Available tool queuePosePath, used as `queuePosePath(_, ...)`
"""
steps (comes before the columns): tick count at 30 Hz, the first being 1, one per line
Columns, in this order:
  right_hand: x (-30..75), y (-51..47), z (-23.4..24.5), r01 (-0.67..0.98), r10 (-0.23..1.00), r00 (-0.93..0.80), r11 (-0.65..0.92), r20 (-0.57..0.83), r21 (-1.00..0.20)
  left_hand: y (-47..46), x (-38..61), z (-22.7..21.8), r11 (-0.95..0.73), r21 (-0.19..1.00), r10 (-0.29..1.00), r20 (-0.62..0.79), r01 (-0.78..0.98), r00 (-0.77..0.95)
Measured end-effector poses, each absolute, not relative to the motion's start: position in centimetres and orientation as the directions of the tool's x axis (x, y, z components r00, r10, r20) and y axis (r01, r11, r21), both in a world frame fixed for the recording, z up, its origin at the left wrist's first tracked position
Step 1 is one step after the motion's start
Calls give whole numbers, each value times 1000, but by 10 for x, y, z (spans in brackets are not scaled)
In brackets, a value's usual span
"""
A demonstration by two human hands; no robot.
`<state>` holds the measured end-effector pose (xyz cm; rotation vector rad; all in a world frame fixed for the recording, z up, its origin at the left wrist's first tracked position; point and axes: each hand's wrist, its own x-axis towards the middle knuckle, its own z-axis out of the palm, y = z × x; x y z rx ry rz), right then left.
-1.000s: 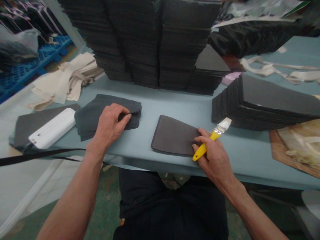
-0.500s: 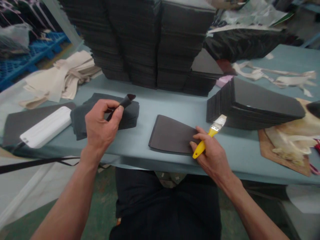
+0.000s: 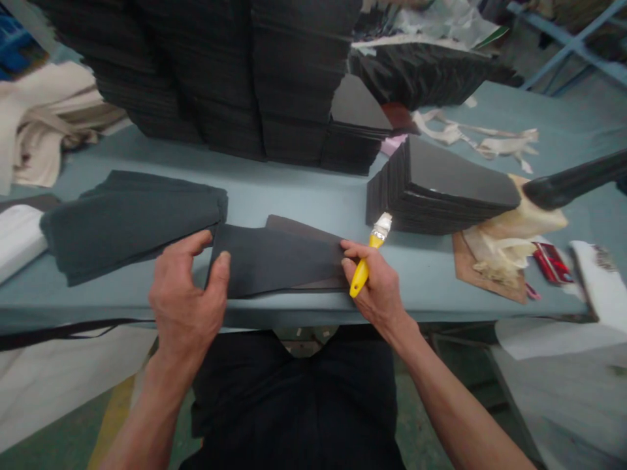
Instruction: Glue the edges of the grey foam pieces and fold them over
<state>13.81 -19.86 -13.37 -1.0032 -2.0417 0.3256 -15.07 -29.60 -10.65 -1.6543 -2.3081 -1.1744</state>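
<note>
A dark fabric piece (image 3: pixel 274 260) lies over a dark grey foam sheet (image 3: pixel 304 230) at the near edge of the blue-grey table (image 3: pixel 313 196). My left hand (image 3: pixel 189 297) pinches the fabric piece's left edge between thumb and fingers. My right hand (image 3: pixel 375 284) grips a yellow-handled brush (image 3: pixel 367 258), bristles pointing away, while its fingertips press on the fabric's right edge. A pile of the same dark fabric pieces (image 3: pixel 130 219) sits just left of my left hand.
Tall stacks of dark sheets (image 3: pixel 220 72) fill the back of the table. A lower stack (image 3: pixel 441 189) stands at the right, beside a glue-smeared board (image 3: pixel 494 261) and a black handle (image 3: pixel 573 179). Cream cloth (image 3: pixel 44 130) lies far left, a white object (image 3: pixel 14 238) at the left edge.
My left hand lifted one fabric piece off the left pile and carried it right, laying it over the foam sheet. The right hand kept the brush and stayed on the sheet.
</note>
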Motion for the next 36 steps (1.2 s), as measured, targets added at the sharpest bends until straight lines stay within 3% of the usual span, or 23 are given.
queuePosePath(3,137,-199,-135,550,759,-343,640,554,-536,-305,-174,-113,256,486,790,393,836,-470)
queuePosePath(8,137,-198,-134,543,759,-342,641,554,-543,-301,-179,-110,235,441,848,342,866,-405)
queuePosePath(13,136,-197,-135,550,749,-350,651,563,-524,-295,-173,-84,498,310,848,22,810,-530)
queuePosePath(16,135,-197,-137,544,736,-343,662,584,-515,-296,-173,-75,559,257,823,-58,789,-564)
queuePosePath(19,136,-196,-137,546,735,-339,662,588,-514,-299,-168,-74,478,299,865,4,826,-502)
queuePosePath(22,136,-195,-135,538,740,-345,659,577,-525,-306,-159,-75,313,357,894,203,880,-400)
queuePosePath(25,136,-195,-134,533,744,-347,658,571,-532,-315,-152,-80,4,314,933,340,950,-116)
queuePosePath(27,135,-195,-134,536,742,-342,658,577,-528,-319,-150,-86,-140,269,948,314,953,50)
queuePosePath(31,135,-195,-135,537,734,-348,666,583,-518,-318,-151,-101,-156,274,961,265,949,82)
queuePosePath(36,136,-194,-134,532,734,-360,668,575,-520,-310,-151,-111,-139,281,938,345,950,35)
